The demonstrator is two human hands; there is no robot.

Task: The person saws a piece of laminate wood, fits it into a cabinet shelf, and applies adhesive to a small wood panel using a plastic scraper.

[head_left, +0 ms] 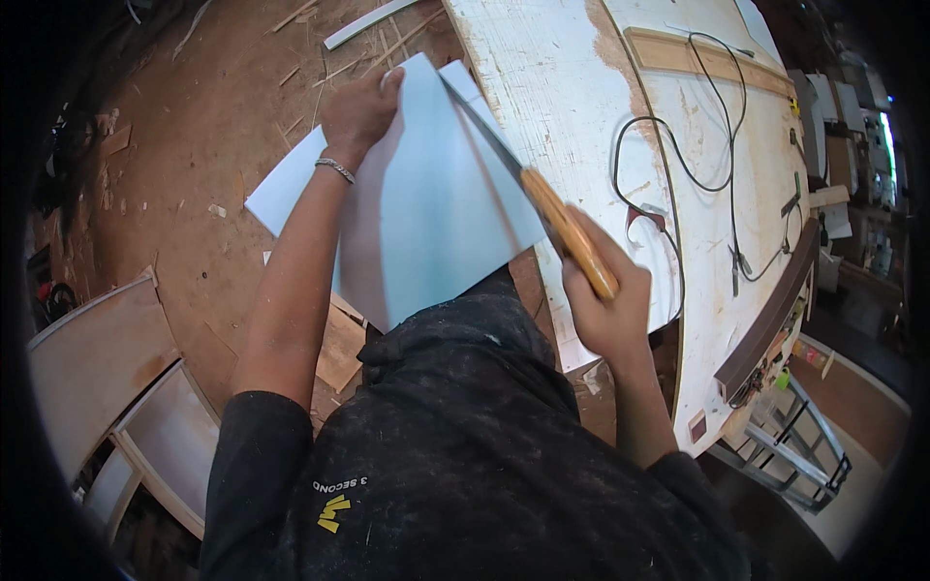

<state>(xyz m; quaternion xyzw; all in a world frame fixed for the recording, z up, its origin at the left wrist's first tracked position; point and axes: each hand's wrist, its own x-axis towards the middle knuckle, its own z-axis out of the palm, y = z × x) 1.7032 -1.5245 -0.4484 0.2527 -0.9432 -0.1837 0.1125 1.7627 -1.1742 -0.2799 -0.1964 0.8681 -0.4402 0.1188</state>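
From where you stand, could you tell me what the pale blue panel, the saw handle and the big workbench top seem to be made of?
Pale blue panel: a thin, stiff sheet with a smooth matt face, probably laminate or plastic-faced board.
Saw handle: looks like varnished wood, orange-brown and glossy, gripped by the right hand.
Workbench top: likely plywood painted white; worn patches show bare brown wood.

The person is wearing a dusty black short-sleeved shirt bearing a small yellow mark, and what looks like a silver chain bracelet.
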